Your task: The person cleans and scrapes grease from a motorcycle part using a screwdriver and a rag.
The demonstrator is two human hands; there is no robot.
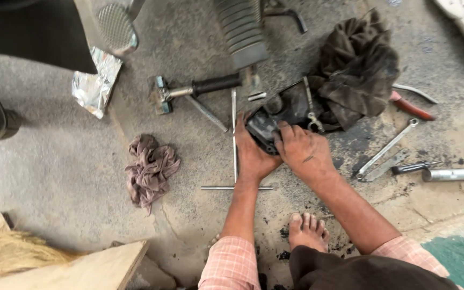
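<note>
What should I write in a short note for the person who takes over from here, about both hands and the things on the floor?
Left hand: grips the left side of the black greasy engine part on the concrete floor.
Right hand: presses on the part's right side, fingers on top.
Around: dark rag behind the part, hammer and T-handle wrench to its left, pinkish rag further left, spanner and red-handled pliers to the right.
Done: the part lies apart on the floor.
Left: cannot tell from this view.
</note>
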